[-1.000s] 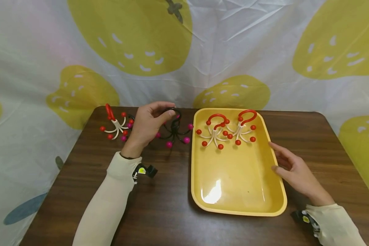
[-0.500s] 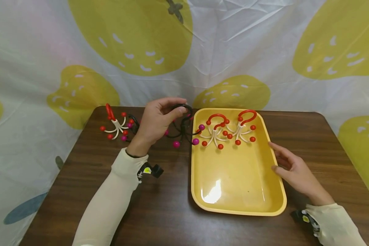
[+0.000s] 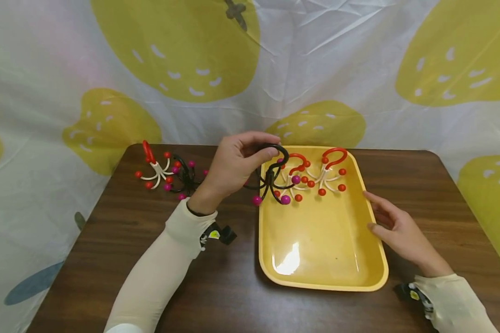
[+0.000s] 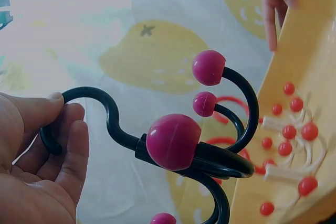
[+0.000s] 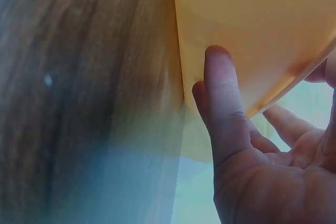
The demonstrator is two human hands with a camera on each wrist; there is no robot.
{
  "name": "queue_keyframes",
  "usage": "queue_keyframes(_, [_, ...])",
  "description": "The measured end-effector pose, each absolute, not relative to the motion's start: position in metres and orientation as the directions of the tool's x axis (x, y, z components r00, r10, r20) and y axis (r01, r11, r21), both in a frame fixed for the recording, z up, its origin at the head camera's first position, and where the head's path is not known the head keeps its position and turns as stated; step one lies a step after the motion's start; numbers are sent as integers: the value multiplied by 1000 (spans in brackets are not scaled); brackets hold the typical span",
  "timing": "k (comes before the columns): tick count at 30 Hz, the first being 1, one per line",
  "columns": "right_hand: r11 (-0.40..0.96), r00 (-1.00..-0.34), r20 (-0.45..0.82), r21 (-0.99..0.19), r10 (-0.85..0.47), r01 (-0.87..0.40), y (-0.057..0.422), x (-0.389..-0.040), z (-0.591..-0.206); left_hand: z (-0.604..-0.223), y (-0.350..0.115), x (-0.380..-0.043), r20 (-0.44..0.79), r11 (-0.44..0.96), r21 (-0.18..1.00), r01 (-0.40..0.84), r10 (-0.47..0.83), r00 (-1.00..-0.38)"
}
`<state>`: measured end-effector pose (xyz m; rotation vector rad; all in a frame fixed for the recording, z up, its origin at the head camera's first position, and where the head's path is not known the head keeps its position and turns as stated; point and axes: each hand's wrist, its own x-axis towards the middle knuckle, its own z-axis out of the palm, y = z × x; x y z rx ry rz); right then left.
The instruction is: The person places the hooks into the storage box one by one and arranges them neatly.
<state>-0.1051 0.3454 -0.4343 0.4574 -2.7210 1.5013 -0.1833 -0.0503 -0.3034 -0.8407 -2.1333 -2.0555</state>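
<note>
My left hand (image 3: 243, 162) pinches the hooked handle of a black claw-shaped head massager (image 3: 271, 178) with pink ball tips, between thumb and fingers. In the left wrist view this massager (image 4: 173, 142) is tilted, its curved prongs pointing right. It hangs over the left rim of the yellow tray (image 3: 321, 245). My right hand (image 3: 400, 231) touches the tray's right side, thumb and fingertips at the rim; in the right wrist view its extended fingers (image 5: 223, 87) lie against the outer wall. Two white massagers with red handles and balls, one on the left (image 3: 291, 180) and one on the right (image 3: 325, 175), lie inside.
Left of the tray, on the brown wooden table (image 3: 129, 249), lie another red-and-white massager (image 3: 156, 169) and another black-and-pink massager (image 3: 186, 178), side by side. A fruit-printed cloth (image 3: 216, 69) hangs right behind the table's back edge.
My left hand has carried the black massager to the right, from the table beside the tray to over its left rim. The second black massager has come into fuller view. My right hand stays put.
</note>
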Motion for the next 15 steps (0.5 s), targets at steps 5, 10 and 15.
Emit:
queue_keyframes(5, [512, -958, 134, -822, -252, -249, 345, -106, -433, -304, -35, -179, 409, -54, 905, 421, 379, -830])
queue_keyframes(10, [515, -959, 129, -821, -253, -246, 346, -105, -433, -307, -18, -176, 400, -62, 907, 416, 433, -808])
queue_keyframes(15, [511, -958, 127, -824, -257, -246, 344, -105, -432, -309, -4, -174, 389, -52, 907, 418, 481, -786])
